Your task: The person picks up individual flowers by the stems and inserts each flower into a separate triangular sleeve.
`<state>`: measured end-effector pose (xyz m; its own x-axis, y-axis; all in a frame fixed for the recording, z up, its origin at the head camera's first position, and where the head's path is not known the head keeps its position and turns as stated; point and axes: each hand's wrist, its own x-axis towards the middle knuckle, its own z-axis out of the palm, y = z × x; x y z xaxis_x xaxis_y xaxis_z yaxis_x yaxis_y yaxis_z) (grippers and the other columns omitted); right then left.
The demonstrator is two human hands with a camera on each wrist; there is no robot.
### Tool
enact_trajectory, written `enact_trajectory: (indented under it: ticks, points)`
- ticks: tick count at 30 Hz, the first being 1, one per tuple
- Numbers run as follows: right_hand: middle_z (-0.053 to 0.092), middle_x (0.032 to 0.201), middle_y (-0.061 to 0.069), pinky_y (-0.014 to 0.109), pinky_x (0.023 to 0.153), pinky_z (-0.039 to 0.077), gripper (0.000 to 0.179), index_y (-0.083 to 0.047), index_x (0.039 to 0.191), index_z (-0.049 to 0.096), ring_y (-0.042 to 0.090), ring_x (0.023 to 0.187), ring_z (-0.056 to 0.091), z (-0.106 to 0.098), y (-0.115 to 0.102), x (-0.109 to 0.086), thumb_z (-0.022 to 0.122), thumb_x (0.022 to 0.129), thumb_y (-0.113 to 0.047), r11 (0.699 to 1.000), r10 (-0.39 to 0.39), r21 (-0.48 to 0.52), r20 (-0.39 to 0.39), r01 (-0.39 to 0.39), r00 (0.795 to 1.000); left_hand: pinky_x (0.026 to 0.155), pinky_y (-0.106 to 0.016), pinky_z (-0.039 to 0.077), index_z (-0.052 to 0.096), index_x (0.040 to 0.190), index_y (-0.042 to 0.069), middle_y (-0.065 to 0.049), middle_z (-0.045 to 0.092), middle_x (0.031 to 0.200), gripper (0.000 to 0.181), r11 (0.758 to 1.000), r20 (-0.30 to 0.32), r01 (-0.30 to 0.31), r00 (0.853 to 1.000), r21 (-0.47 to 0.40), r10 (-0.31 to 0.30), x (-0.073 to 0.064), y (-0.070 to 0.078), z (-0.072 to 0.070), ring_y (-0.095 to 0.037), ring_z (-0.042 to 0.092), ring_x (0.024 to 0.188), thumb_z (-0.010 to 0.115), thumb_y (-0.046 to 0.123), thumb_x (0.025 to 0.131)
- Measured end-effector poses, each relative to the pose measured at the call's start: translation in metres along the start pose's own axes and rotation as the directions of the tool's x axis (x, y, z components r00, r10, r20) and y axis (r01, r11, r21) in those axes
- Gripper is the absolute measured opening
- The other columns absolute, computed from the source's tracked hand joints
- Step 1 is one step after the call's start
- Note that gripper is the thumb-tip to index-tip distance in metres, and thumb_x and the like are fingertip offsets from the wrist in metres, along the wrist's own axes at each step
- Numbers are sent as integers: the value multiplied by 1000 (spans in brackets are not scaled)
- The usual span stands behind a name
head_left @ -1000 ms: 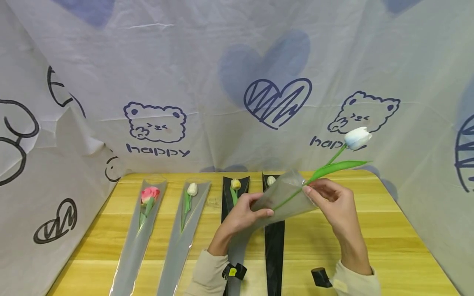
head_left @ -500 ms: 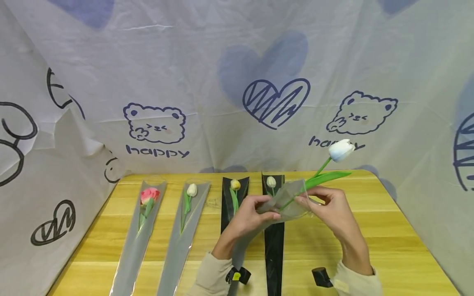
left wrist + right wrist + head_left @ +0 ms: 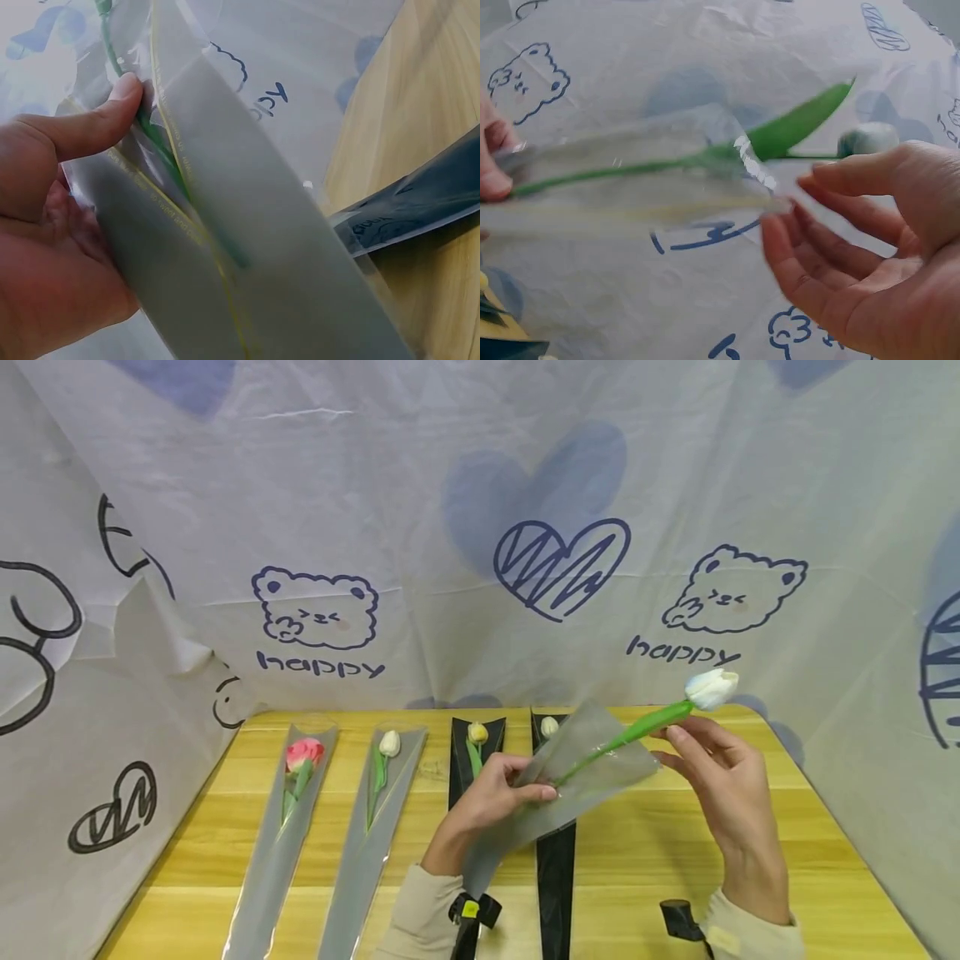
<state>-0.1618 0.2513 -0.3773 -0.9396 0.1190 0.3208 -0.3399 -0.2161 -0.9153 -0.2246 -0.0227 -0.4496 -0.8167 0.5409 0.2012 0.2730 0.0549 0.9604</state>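
Observation:
A white artificial tulip (image 3: pixel 712 689) with a green stem and leaf leans up to the right, its lower stem inside a translucent grey flower sleeve (image 3: pixel 592 768). My left hand (image 3: pixel 491 802) pinches the sleeve and the stem within it, thumb on the front, as the left wrist view also shows. At the sleeve's mouth is my right hand (image 3: pixel 731 793), fingers loosely bent, thumb and fingertips apart. In the right wrist view its fingertips (image 3: pixel 776 225) are at the sleeve's corner, and the thumb is just below the tulip head (image 3: pixel 870 140). Whether they touch is unclear.
On the wooden table (image 3: pixel 810 843) lie a grey sleeve with a pink flower (image 3: pixel 304 755), another with a white tulip (image 3: pixel 389 743), a black sleeve with a yellow tulip (image 3: pixel 477 732), and a black sleeve (image 3: pixel 557 885) with a white tulip. A printed cloth (image 3: pixel 465 635) hangs behind.
My right hand has come off the sleeve's edge and moved right. The tulip head sits lower than a second ago, and the sleeve's mouth has spread out. My left hand keeps its grip.

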Motion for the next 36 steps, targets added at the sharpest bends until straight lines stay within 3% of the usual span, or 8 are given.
enact_trajectory:
  ticks: [3,7,12,18,23,28,31,36]
  points:
    - [74,114,13,33,83,59,24,14,122,65,21,103,70,-1,0,1,57,100,10,988,-66,142,-4,66,998,71,-26,49,75,100,-6,-13,74,92,13,1000,25,24,999,3,-24,0,-1,-1,-10,63,79,77,2,91]
    - [74,112,15,31,80,59,23,15,117,67,21,101,70,2,0,1,56,97,17,967,-106,232,-13,106,994,71,-26,50,74,102,-7,-13,75,92,15,999,58,40,998,-9,-39,-1,0,-1,-10,65,78,77,3,91]
    - [75,110,11,27,83,57,19,16,111,70,17,96,70,12,4,2,64,93,16,994,-68,80,-56,72,996,69,-25,50,74,106,-5,-12,74,93,19,999,57,32,998,0,-32,-1,5,2,-10,64,76,79,3,90]
    - [76,109,5,25,90,54,24,15,115,70,16,103,68,18,6,2,72,92,9,989,10,-145,45,-3,999,63,-24,45,72,95,-4,-5,68,81,12,999,44,-21,999,39,20,-1,13,7,-7,56,68,79,3,90]
    - [76,100,1,24,82,56,18,9,108,75,11,92,68,17,5,0,70,91,11,982,29,-189,82,-13,996,64,-23,45,72,102,-3,-5,68,83,15,998,69,-34,997,55,30,-2,16,7,-7,56,69,79,5,91]
    - [74,97,2,24,76,57,10,6,101,77,10,84,69,18,4,1,73,92,5,987,36,-158,-22,-39,999,69,-25,49,70,121,1,-7,72,97,30,1000,100,4,995,31,-7,-3,13,2,-9,64,79,77,5,92]
    - [73,98,3,23,75,57,10,6,101,77,10,83,68,17,3,1,74,92,3,986,43,-159,-45,-50,998,69,-24,47,71,112,1,-6,69,91,21,999,99,-10,995,39,7,-2,10,0,-9,61,76,76,4,92]
    - [73,99,0,24,79,57,19,11,108,74,11,90,67,17,2,0,76,90,3,956,84,-285,37,-70,996,66,-24,45,70,98,2,-2,66,85,11,995,70,-52,996,81,46,-2,11,2,-8,55,70,78,5,91]
